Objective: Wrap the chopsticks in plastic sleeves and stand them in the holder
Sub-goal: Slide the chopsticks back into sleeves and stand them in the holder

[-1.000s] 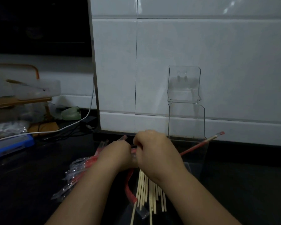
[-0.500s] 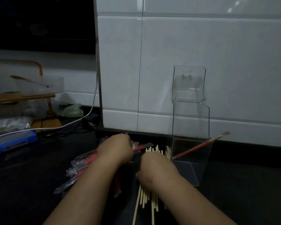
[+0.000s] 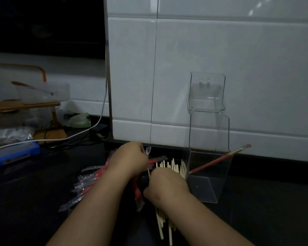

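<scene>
A clear acrylic holder stands on the dark counter against the white tiled wall. One red-sleeved chopstick pair leans in it, its tip sticking out to the right. Bare pale chopsticks lie in a pile in front of the holder and run under my right hand, which is closed over them. My left hand pinches a red-and-clear plastic sleeve above a heap of sleeves at the left. What the right fingers grip is hidden.
A white cable runs along the counter at the left. A blue device, plastic bags and a wooden rack with a plastic tub sit at the far left. The tiled wall corner stands just behind my hands.
My right hand pulled back from my left hand and dropped onto the bare chopsticks. My left hand stayed by the sleeves and raised one sleeve end.
</scene>
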Demonstrator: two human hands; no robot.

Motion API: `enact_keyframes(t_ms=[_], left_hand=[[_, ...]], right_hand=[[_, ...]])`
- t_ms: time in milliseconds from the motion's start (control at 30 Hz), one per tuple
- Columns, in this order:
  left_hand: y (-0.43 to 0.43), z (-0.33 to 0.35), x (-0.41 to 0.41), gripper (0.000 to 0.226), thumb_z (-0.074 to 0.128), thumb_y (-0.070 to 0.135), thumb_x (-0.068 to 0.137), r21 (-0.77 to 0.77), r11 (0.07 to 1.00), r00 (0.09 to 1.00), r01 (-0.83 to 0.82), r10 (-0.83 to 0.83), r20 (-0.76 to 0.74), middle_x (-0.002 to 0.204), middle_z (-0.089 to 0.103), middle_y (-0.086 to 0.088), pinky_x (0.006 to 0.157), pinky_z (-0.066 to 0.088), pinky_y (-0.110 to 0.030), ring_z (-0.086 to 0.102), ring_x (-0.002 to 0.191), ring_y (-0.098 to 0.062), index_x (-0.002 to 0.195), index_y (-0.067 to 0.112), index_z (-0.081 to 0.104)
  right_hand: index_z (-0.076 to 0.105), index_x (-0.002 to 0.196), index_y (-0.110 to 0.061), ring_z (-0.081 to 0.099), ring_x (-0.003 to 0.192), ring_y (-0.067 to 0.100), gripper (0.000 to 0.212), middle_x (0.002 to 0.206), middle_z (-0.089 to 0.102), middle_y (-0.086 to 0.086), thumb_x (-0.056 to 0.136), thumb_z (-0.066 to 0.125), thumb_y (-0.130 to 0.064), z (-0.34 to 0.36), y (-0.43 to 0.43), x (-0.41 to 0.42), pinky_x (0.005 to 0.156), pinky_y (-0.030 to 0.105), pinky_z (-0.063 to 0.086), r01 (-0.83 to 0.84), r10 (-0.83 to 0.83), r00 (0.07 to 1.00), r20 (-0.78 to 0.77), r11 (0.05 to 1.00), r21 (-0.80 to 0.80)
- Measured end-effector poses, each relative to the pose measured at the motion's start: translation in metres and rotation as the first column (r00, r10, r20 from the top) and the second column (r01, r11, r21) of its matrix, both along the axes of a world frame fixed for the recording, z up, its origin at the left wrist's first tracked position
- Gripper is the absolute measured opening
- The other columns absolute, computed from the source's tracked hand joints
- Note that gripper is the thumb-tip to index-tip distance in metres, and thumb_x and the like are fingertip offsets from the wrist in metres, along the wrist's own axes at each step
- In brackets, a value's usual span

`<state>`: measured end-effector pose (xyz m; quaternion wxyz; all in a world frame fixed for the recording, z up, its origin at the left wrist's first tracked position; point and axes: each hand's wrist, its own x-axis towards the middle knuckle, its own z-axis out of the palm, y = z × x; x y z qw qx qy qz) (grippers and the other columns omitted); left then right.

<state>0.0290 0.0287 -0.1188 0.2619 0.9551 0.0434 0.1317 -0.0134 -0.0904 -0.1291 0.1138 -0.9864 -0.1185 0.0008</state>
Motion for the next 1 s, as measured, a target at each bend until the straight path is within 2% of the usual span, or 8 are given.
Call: enact_keyframes(t_ms=[100,233,433,567,733,833,900,1000], left_hand=[[0.0,0.003,-0.002,0.01,0.056,0.015,0.087,-0.144,0.989,0.998,-0.028,0.036,0.05,0.086,0.063,-0.005,0.069,0.046,-0.032,0.059,0.084,-0.025,0.078,0.017,0.06],[0.001,0.004,-0.003,0.007,0.058,0.013,0.083,-0.32,0.947,1.0,-0.005,0.009,0.011,0.087,0.068,-0.011,0.082,0.055,-0.041,0.065,0.085,-0.031,0.078,0.014,0.063],[0.003,0.005,-0.004,0.013,0.07,0.014,0.062,-0.686,0.726,0.995,0.057,-0.094,-0.017,0.075,0.068,-0.019,0.091,0.053,-0.059,0.07,0.087,-0.038,0.059,0.02,0.06],[0.001,0.012,-0.011,0.016,0.071,0.013,0.064,-0.789,0.609,0.989,0.088,-0.146,-0.002,0.089,0.069,-0.032,0.095,0.05,-0.062,0.07,0.094,-0.044,0.072,0.01,0.058],[0.002,0.007,-0.009,0.02,0.056,-0.004,0.085,-0.778,0.62,0.991,0.102,-0.135,0.022,0.073,0.072,-0.014,0.082,0.055,-0.05,0.07,0.085,-0.036,0.072,0.01,0.061],[0.001,0.01,-0.013,0.02,0.055,-0.003,0.084,-0.779,0.621,0.993,0.087,-0.119,0.016,0.065,0.062,-0.013,0.054,0.045,-0.03,0.059,0.061,-0.029,0.071,0.012,0.062],[0.0,0.011,-0.013,0.023,0.053,-0.003,0.081,-0.799,0.599,0.995,0.05,-0.101,-0.014,0.062,0.056,-0.016,0.052,0.04,-0.027,0.053,0.053,-0.025,0.068,0.013,0.062],[0.0,0.013,-0.014,0.024,0.056,-0.002,0.078,-0.836,0.548,0.997,0.036,-0.077,-0.007,0.062,0.054,-0.018,0.055,0.045,-0.033,0.054,0.055,-0.026,0.063,0.015,0.063]], right_hand=[[0.067,0.099,-0.011,0.054,0.078,0.024,0.019,0.091,0.061,0.008,0.088,0.061,-0.026,-0.001,0.002,0.001,0.067,0.029,0.043,-0.004,0.004,1.0,-0.003,1.0,-0.003],[0.053,0.07,-0.015,0.053,0.071,0.023,0.02,0.072,0.051,0.002,0.085,0.062,-0.026,0.003,0.0,0.001,0.058,0.026,0.04,0.02,-0.019,1.0,-0.009,0.997,0.081],[0.049,0.056,-0.017,0.052,0.058,0.02,0.028,0.059,0.052,0.0,0.078,0.063,-0.028,0.017,-0.008,0.0,0.047,0.025,0.035,0.021,-0.017,1.0,-0.016,0.938,0.347],[0.045,0.052,-0.018,0.047,0.052,0.018,0.03,0.052,0.045,-0.003,0.075,0.063,-0.028,0.018,-0.009,-0.001,0.049,0.027,0.037,0.023,-0.015,1.0,-0.02,0.894,0.448],[0.048,0.06,-0.022,0.053,0.061,0.016,0.025,0.061,0.053,-0.004,0.082,0.059,-0.028,0.022,-0.015,-0.005,0.059,0.03,0.044,-0.055,0.062,0.998,0.001,0.881,0.47],[0.059,0.079,-0.027,0.065,0.071,0.02,0.019,0.077,0.066,0.001,0.09,0.049,-0.016,0.026,-0.014,-0.007,0.066,0.037,0.055,-0.061,0.092,0.996,-0.01,0.738,0.673],[0.062,0.088,-0.023,0.064,0.067,0.021,0.029,0.079,0.067,0.007,0.096,0.043,-0.003,0.028,-0.014,-0.01,0.062,0.035,0.056,-0.031,0.168,0.982,-0.083,0.583,0.812],[0.064,0.087,-0.021,0.063,0.071,0.021,0.032,0.081,0.065,0.011,0.097,0.047,0.004,0.029,-0.018,-0.011,0.065,0.028,0.054,-0.105,0.25,0.968,-0.032,0.514,0.852]])
